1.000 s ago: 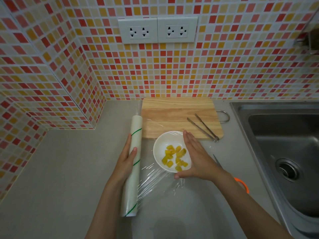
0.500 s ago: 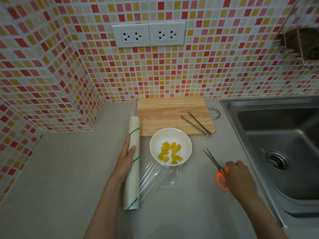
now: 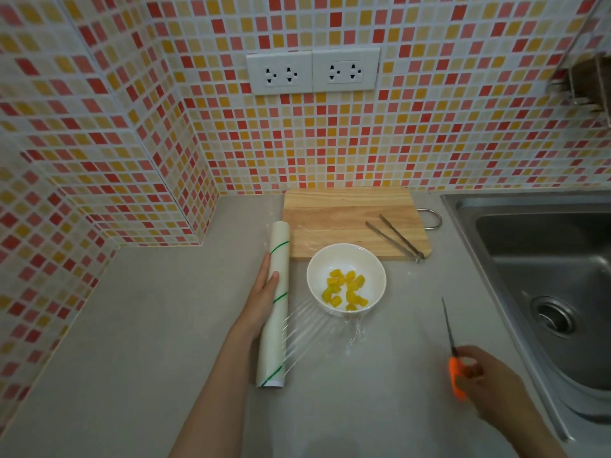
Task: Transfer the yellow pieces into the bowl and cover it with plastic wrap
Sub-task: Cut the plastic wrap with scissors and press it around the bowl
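A white bowl (image 3: 346, 256) stands on the grey counter and holds several yellow pieces (image 3: 345, 290). Left of it lies a roll of plastic wrap (image 3: 276, 312), lengthwise toward me. A clear sheet of wrap (image 3: 307, 332) stretches from the roll to the bowl, bunched at the bowl's near edge. My left hand (image 3: 263, 300) rests flat on the roll's left side, holding it down. My right hand (image 3: 484, 380) grips the orange handles of scissors (image 3: 451, 345), lifted at the lower right, blades pointing away from me.
A wooden cutting board (image 3: 347, 213) lies behind the bowl against the tiled wall, with metal tongs (image 3: 395, 238) on its right part. A steel sink (image 3: 545, 269) fills the right side. Two sockets (image 3: 312, 71) sit on the wall above.
My right hand left the bowl, reached right to the scissors on the counter and now holds them lifted nearer me. My left hand stayed on the roll.
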A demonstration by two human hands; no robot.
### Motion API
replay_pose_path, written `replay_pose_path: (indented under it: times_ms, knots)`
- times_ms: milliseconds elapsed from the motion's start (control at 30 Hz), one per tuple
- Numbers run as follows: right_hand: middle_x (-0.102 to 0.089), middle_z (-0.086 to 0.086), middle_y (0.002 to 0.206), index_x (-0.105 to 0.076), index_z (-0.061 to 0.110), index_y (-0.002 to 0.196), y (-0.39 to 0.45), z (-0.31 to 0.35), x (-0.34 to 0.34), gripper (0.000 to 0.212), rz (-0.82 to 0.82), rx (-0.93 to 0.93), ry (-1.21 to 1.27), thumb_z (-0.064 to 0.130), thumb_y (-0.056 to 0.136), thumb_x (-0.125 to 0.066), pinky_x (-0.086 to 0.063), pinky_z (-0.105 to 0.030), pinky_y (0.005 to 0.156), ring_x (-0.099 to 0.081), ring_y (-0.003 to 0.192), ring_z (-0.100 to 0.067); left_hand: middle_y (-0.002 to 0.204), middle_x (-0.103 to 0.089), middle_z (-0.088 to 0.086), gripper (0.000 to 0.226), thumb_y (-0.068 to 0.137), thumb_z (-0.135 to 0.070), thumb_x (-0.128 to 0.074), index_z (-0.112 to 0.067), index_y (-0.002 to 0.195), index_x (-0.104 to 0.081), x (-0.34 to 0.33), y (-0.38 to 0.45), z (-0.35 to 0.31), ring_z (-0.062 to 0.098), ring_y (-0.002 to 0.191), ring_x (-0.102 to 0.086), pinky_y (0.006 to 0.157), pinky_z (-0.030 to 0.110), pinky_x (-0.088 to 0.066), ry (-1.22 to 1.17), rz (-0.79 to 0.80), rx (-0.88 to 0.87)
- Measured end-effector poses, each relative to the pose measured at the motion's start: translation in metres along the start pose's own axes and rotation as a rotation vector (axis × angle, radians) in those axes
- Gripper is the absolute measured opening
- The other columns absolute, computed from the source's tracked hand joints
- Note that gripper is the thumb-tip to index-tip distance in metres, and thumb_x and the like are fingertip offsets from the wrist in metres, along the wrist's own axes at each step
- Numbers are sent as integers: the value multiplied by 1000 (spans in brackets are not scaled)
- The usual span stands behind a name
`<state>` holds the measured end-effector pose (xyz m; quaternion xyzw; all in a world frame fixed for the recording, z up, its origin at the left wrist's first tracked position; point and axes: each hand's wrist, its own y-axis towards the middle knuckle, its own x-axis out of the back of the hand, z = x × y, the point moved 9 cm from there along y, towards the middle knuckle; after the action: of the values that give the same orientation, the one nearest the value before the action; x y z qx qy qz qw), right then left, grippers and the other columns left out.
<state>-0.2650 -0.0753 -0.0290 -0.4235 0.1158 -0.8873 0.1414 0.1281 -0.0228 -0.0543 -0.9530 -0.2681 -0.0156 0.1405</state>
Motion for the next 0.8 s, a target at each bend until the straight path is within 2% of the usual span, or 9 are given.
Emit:
replay_pose_path:
  times_ms: [100,167,233,300,400,467,600,700,800]
  knots:
    - [-70,-14,65,-63,19,95,-33,14,-25,33,351,63,270,-10,77,-61,-40,-25,37,-60,52,-26,155,-24,-13,52,98,-31,-39,-43,145,-20,0,-1,-3,13,140,-31,118,42,-25,5,0,-18]
    - [-68,-5,62,-63,21,88,-56,35,-55,26,552,85,247,0,74,-68,-46,-22,48,-62,56,-9,156,-22,-12,52,99,-28,-37,-38,147,-18,0,-1,-4,9,140,-28,119,38,-23,9,-6,-22]
    - [-63,10,70,-56,27,90,-81,51,-101,17,782,91,145,21,78,-66,-45,-10,66,-59,63,8,155,-23,-12,52,99,-29,-37,-39,146,-19,0,0,-2,11,140,-30,118,40,-24,-7,-3,-18]
    - [-60,16,67,-54,25,86,-96,66,-132,17,908,40,154,31,75,-66,-43,-6,69,-57,60,12,154,-24,-12,52,99,-29,-37,-40,146,-18,0,-1,-1,10,138,-31,117,37,-24,-9,0,-6]
    - [-61,6,72,-60,14,87,-96,91,-150,58,846,95,249,57,52,-77,-46,-14,68,-59,65,0,153,-24,-13,52,100,-29,-35,-38,147,-17,0,-2,-1,5,135,-30,116,30,-24,-5,-2,-1]
    - [-61,0,77,-59,14,92,-92,102,-157,77,818,84,326,70,42,-76,-48,-21,62,-61,68,-10,155,-22,-13,52,99,-32,-36,-42,146,-17,1,-1,1,10,138,-31,117,38,-25,-2,-3,-9]
    - [-62,3,73,-53,19,90,-77,121,-160,62,712,68,320,63,51,-72,-32,-18,32,-65,60,-13,156,-24,-11,52,97,-35,-39,-49,143,-18,3,1,5,20,139,-35,114,50,-30,-20,-7,-8]
    - [-59,-1,64,-54,16,86,-67,129,-160,53,643,56,362,55,57,-77,-31,-18,32,-59,45,-10,155,-27,-10,48,90,-47,-44,-70,126,-23,2,1,5,30,138,-35,112,54,-31,-38,2,-8]
    - [-56,2,50,-58,11,80,-58,134,-159,81,568,66,412,73,30,-77,-42,-22,43,-55,40,-15,155,-26,-10,42,86,-52,-45,-80,111,-26,1,2,9,32,139,-34,112,56,-30,-49,22,-2]
